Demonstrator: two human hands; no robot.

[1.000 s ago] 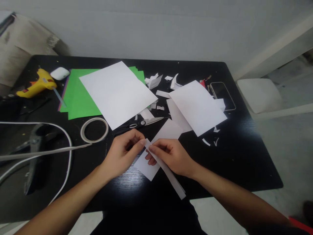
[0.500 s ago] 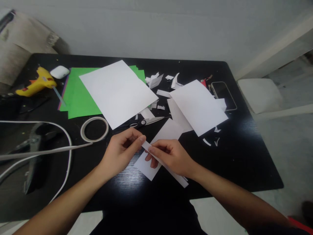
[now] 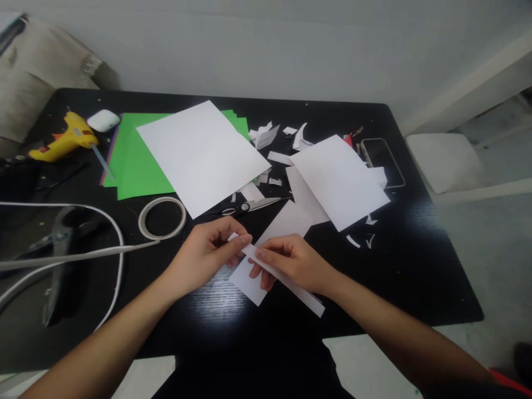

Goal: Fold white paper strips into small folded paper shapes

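Note:
A narrow folded strip of white paper [image 3: 300,292] runs slantwise between my hands, above the near part of the black table. My left hand [image 3: 214,249] pinches its upper left end between thumb and fingers. Close beside it, my right hand [image 3: 293,261] grips the strip farther along, thumb on top and fingers curled beneath. Under my right hand lies a flat white paper piece [image 3: 249,282], partly covered by the hands. Just beyond my hands rest scissors [image 3: 245,206] with dark handles, their blades pointing right.
Behind stand green sheets [image 3: 137,166] under a white sheet [image 3: 203,155]. A tape roll [image 3: 143,219], yellow glue gun [image 3: 68,138], pliers-like tool [image 3: 58,266] and white cable [image 3: 120,266] are left. Rightward lie another white sheet [image 3: 338,180], paper scraps [image 3: 264,136] and a phone [image 3: 382,158].
The strip's upper left end now sticks out past my left thumb, where the thumb covered it before. Both hands keep their grip and have barely moved.

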